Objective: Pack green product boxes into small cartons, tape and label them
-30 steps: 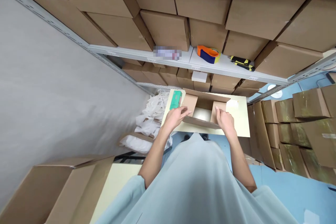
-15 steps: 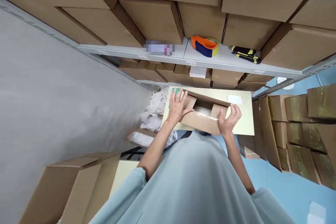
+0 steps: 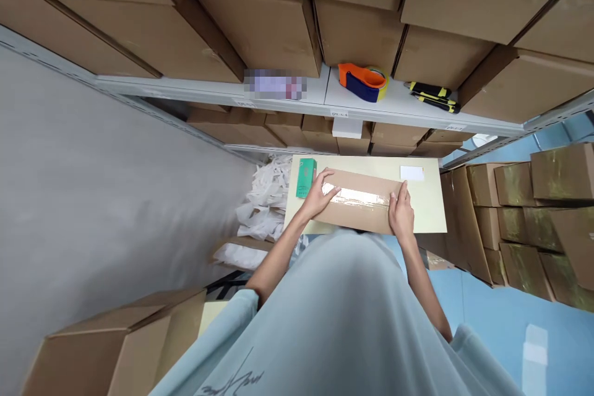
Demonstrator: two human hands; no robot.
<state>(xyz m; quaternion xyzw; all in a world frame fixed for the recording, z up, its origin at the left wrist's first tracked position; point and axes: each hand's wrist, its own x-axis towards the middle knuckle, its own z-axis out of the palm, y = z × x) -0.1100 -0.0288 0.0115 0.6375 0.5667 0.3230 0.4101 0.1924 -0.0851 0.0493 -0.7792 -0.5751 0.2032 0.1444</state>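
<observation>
A small brown cardboard box point(image 3: 357, 213) lies slightly slanted over the pale yellow table, a strip of shiny clear tape running along the middle of its upper face. My left hand point(image 3: 319, 196) grips its left end, thumb on top of the tape and fingers at the far edge. At the right end, my right hand point(image 3: 401, 213) holds the side with the thumb and fingers pointing away from me. Beside my left hand stands a green box point(image 3: 305, 178). A small white box or card point(image 3: 411, 173) lies beyond my right hand.
The table point(image 3: 431, 210) backs onto a shelf full of cartons. An orange and blue tape dispenser point(image 3: 362, 81) and black-yellow cutters point(image 3: 434, 96) lie on the shelf. White scraps point(image 3: 266, 195) are heaped left; taped cartons point(image 3: 515, 213) are stacked right. An open carton point(image 3: 88, 352) stands lower left.
The box, which showed its opening and inner flaps, now presents a flat taped face upward. Both hands have shifted their hold on its ends. The green box is now uncovered.
</observation>
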